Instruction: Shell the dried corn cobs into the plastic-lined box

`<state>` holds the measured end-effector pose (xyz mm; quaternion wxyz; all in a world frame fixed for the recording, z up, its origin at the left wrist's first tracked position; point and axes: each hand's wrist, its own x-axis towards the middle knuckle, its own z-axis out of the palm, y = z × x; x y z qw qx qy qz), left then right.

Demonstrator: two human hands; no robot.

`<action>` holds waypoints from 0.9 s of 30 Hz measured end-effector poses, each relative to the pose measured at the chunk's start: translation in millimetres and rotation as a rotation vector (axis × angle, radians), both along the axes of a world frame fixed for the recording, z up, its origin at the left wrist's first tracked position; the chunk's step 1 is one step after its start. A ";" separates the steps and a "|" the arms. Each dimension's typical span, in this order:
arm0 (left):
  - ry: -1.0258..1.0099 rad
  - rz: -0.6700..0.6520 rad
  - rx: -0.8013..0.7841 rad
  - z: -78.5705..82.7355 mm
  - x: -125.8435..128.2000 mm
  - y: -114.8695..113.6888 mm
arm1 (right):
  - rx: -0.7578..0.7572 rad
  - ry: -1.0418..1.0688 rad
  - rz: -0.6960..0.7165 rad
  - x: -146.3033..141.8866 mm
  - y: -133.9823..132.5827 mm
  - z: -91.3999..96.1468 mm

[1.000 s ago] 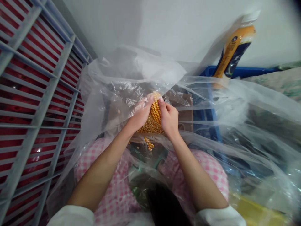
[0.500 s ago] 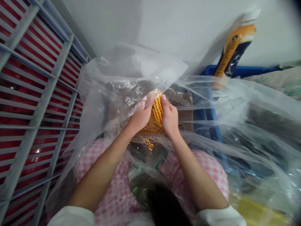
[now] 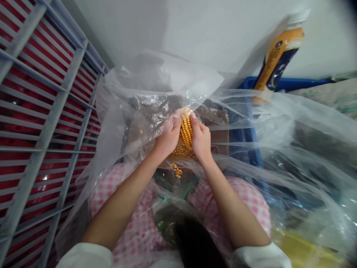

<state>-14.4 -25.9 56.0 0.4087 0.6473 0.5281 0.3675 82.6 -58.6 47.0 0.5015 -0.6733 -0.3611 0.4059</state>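
A yellow corn cob (image 3: 186,131) is held upright between my two hands, its far tip pale where kernels are gone. My left hand (image 3: 169,134) is closed on its left side, partly behind clear plastic. On the other side, my right hand (image 3: 202,138) grips the cob with the thumb near the top. Beneath them, loose corn kernels (image 3: 180,149) fill part of a cardboard box (image 3: 220,143). A small cluster of kernels (image 3: 176,171) lies on the plastic nearer to me.
Clear plastic sheeting (image 3: 111,108) spreads around the box and over my lap. A slatted grey crate (image 3: 52,119) with red contents stands at left. To the right are a blue crate (image 3: 252,130) and an orange-labelled bottle (image 3: 276,61) leaning by the wall (image 3: 195,33).
More of the cob's far tip looks pale and bare than before. Both hands keep their grip, with only slight shifts of the fingers.
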 end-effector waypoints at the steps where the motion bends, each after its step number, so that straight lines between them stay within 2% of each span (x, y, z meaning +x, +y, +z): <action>1: -0.050 0.001 -0.029 -0.8 1.4 -0.4 | 0.000 -0.001 -0.002 -0.2 0.0 0.9; 3: -0.129 0.010 -0.077 -3.1 4.4 -2.2 | -0.002 -0.012 -0.002 -0.7 0.1 3.2; 6: -0.110 0.071 -0.080 -8.1 8.2 -6.1 | -0.003 -0.044 0.004 -2.2 0.4 5.8; 11: -0.003 0.138 0.120 -17.7 9.6 -7.4 | 0.007 -0.096 -0.003 -4.9 0.7 5.4; 15: 0.069 0.131 0.168 -18.7 7.5 -4.6 | 0.012 -0.055 -0.025 -4.6 0.5 3.2; 19: 0.025 0.123 0.097 -13.3 6.5 -1.6 | -0.010 0.087 -0.068 -2.6 1.0 1.5; 23: -0.058 0.131 -0.083 -8.7 6.3 2.1 | -0.018 0.114 -0.064 -1.0 1.5 2.9; 27: -0.053 0.031 -0.143 -7.8 7.7 -0.6 | -0.031 0.071 -0.060 -1.0 1.1 5.1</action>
